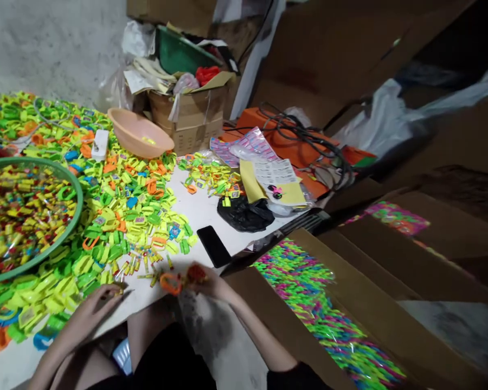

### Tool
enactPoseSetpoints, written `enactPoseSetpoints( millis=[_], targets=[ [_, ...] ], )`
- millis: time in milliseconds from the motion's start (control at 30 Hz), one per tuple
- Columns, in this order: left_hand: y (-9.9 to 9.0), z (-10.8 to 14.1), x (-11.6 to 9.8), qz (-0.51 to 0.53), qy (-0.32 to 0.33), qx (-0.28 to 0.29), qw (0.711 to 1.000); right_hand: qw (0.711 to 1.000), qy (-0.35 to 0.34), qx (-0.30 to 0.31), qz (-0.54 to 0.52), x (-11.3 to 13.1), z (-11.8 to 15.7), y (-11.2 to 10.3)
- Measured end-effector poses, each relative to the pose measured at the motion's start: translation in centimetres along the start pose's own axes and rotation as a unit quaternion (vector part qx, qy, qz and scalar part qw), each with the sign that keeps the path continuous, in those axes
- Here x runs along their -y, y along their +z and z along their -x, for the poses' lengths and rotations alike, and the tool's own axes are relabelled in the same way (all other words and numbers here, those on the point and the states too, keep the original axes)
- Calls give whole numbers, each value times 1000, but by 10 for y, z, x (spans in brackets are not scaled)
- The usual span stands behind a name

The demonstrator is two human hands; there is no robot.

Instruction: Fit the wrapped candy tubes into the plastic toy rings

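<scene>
Right hand (207, 280) is grasping a dark red bit (197, 272) in curled fingers, over the near edge of the white table (191, 208). An orange plastic loop (178, 283) is sticking out just beside those fingertips. It's blurry, so I can't tell if they're gripping it too. The loop is a rounded oval, its long axis running roughly sideways, with the rounded end pointing toward the left hand (100, 306). That one's resting at the table edge with bent fingers, a small yellowish bit showing at the tips; can't tell if it's pinched.

Skinny yellow-and-red tubes (135, 264) are lying loose between the hands and the glossy plastic pile (146, 208), mostly yellow and green chunky pieces. More little pieces are filling a round, green-rimmed tub (80, 200) on the left. A smooth black phone (213, 246) is lying near a crinkly black bag (246, 214). Print is showing on the white paper sheet (278, 172) and the cardboard box (197, 124), but it's too small to read.
</scene>
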State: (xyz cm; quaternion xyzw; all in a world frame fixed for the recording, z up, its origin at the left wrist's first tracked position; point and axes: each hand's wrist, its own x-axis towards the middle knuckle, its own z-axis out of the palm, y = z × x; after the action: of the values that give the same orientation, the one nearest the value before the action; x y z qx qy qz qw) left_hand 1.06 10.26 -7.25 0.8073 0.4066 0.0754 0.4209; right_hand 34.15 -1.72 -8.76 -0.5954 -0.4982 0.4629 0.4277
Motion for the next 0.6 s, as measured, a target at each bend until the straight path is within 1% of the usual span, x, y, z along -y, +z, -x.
enactPoseSetpoints(
  millis=[33,67,100,133,167,200,233,267,333,433,500,533,600],
  targets=[
    [-5,-9,2,-6,0,-2,1000,997,-13,-55,-53,2,-15,-21],
    [-7,-20,2,-13,5,0,1000,986,-23,-136,-97,6,-31,-42],
    [-9,-30,0,-19,15,5,1000,962,-35,-234,-134,10,-49,-63],
    [-8,-41,-5,-25,27,12,999,927,-57,-328,-170,14,-66,-82],
    [-6,-52,-11,-31,42,22,998,908,-70,-373,-179,16,-82,-98],
    [-3,-63,-18,-37,58,30,997,897,-73,-397,-181,17,-96,-111],
    [0,-75,-27,-46,75,34,996,888,-73,-417,-180,15,-106,-119],
    [5,-87,-35,-58,95,35,993,885,-68,-425,-177,12,-113,-122],
    [17,-113,-48,-102,134,7,986,892,-51,-416,-168,0,-115,-115],
    [37,-156,-54,-192,191,-52,961,922,-17,-357,-151,-19,-100,-82],
    [50,-181,-51,-247,214,-48,944,936,-6,-323,-142,-29,-87,-58],
    [55,-192,-49,-269,217,-34,938,942,-3,-306,-138,-33,-81,-48],
    [62,-205,-46,-301,221,-6,928,954,-4,-270,-130,-40,-72,-32]
  ],
)
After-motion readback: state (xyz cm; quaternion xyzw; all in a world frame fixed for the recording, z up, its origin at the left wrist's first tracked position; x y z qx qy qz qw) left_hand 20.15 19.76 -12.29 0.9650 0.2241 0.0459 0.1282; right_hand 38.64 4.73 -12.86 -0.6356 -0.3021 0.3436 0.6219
